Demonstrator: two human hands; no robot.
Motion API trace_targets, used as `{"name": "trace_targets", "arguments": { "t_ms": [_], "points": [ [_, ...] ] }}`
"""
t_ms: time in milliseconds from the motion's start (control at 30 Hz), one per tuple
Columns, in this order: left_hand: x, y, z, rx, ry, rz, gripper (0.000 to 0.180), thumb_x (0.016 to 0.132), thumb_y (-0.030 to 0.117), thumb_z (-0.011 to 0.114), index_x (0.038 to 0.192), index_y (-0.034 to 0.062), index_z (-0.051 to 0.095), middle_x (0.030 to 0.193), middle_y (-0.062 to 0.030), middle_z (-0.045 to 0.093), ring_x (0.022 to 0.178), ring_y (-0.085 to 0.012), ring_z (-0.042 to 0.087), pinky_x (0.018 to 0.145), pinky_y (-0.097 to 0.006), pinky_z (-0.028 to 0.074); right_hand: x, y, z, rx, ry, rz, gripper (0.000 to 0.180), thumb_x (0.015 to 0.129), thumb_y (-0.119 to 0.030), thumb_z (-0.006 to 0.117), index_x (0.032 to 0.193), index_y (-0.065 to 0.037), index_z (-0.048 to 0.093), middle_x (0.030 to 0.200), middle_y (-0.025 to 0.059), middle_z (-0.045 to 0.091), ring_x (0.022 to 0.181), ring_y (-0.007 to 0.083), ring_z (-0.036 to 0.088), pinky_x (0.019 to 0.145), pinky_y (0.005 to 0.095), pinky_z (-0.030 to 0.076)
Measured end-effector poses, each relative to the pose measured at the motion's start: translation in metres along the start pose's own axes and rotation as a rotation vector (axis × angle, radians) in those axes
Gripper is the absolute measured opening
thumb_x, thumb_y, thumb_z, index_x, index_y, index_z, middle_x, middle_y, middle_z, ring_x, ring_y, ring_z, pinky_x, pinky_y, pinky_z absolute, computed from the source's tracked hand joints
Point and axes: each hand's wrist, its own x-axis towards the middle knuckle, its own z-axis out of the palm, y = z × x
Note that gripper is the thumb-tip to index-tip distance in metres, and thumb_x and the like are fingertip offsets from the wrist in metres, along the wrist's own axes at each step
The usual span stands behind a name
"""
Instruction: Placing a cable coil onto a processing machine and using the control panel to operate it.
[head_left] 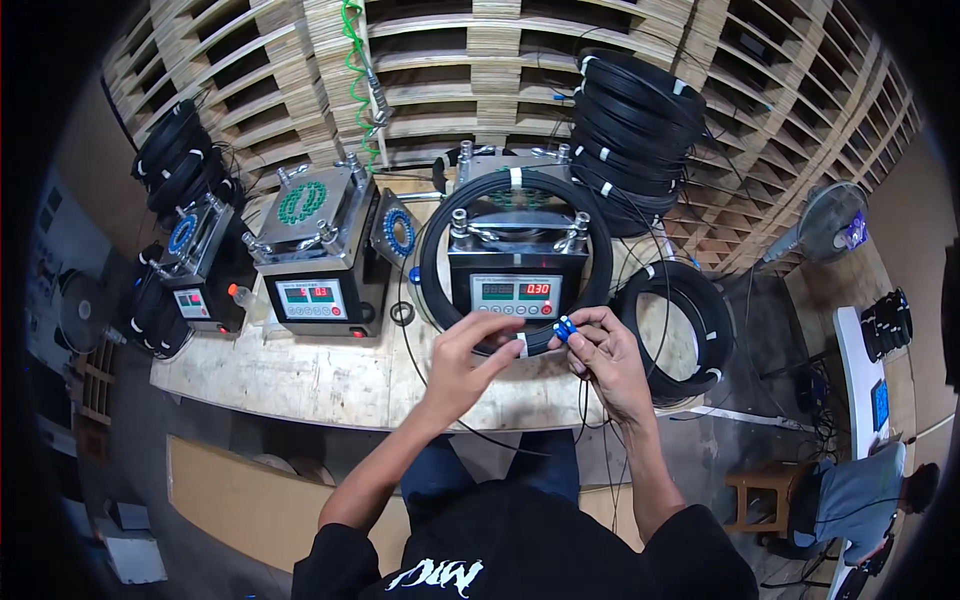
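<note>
My right hand (608, 368) pinches small blue cable connectors (566, 328) with white tips between thumb and fingers. Thin black cables hang below that hand. Left of it, my left hand (468, 368) has thumb and fingers apart, close to the lower edge of a black cable coil (432, 250) bound with white ties. I see nothing held in the left hand. The coil leans around the front of a metal machine (515, 262) with a red digital display, just beyond my hands.
Two similar machines (310, 255) stand to the left on the wooden bench (300, 375). Another coil (712, 350) lies to the right, below a tall coil stack (640, 130). A fan (830, 222) stands at right. A person (862, 500) sits at lower right.
</note>
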Motion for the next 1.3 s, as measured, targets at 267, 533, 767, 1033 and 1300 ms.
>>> {"name": "trace_targets", "arguments": {
  "t_ms": [267, 533, 767, 1033, 1300],
  "points": [
    [0.002, -0.008, 0.054, -0.651, -0.052, -0.277, 0.025, 0.091, 0.01, 0.076, 0.112, -0.0007, 0.07, 0.111, -0.004, 0.063, 0.096, -0.0084, 0.062, 0.085, -0.025, 0.051, -0.016, -0.005, 0.003, -0.154, 0.045, -0.091, 0.02, 0.098, -0.009, 0.066, 0.112, 0.001, 0.055, 0.091, 0.0076, 0.068, 0.072, 0.0082, 0.062, 0.062, 0.0213, 0.048],
    [-0.004, -0.005, 0.055, 0.002, 0.162, 0.211, 0.029, 0.086, 0.003, 0.074, 0.114, 0.005, 0.071, 0.12, -0.0098, 0.06, 0.102, -0.0188, 0.063, 0.086, -0.032, 0.053, -0.013, -0.008, 0.003, -0.2, 0.094, -0.184, 0.019, 0.099, -0.009, 0.065, 0.111, 0.001, 0.054, 0.087, 0.0076, 0.068, 0.07, 0.0086, 0.062, 0.06, 0.0214, 0.047],
    [0.021, -0.014, 0.027, 0.696, -0.058, 0.865, 0.038, 0.084, 0.015, 0.071, 0.122, 0.0118, 0.07, 0.133, -0.006, 0.062, 0.111, -0.0266, 0.062, 0.092, -0.039, 0.055, -0.011, -0.004, -0.007, -0.047, 0.019, -0.066, 0.02, 0.1, -0.015, 0.064, 0.109, -0.002, 0.052, 0.084, 0.0094, 0.068, 0.058, 0.0091, 0.059, 0.049, 0.0213, 0.043],
    [0.057, -0.007, 0.011, 0.757, -0.318, 1.155, 0.035, 0.082, 0.011, 0.068, 0.117, 0.0058, 0.069, 0.108, -0.0053, 0.068, 0.096, -0.0198, 0.067, 0.086, -0.031, 0.057, -0.011, 0.003, -0.012, 0.078, 0.011, 0.049, 0.019, 0.102, -0.018, 0.061, 0.108, -0.003, 0.05, 0.083, 0.013, 0.068, 0.055, 0.0115, 0.059, 0.046, 0.0215, 0.042],
    [0.065, -0.014, 0.014, 0.952, -0.275, 1.068, 0.042, 0.081, 0.011, 0.065, 0.123, 0.0059, 0.066, 0.1, -0.0041, 0.061, 0.093, -0.0178, 0.062, 0.082, -0.031, 0.055, -0.007, -0.017, -0.008, 0.019, 0.095, -0.001, 0.018, 0.1, -0.013, 0.064, 0.106, -0.002, 0.051, 0.081, 0.0085, 0.064, 0.054, 0.0054, 0.047, 0.046, 0.0191, 0.035]
  ]
}}
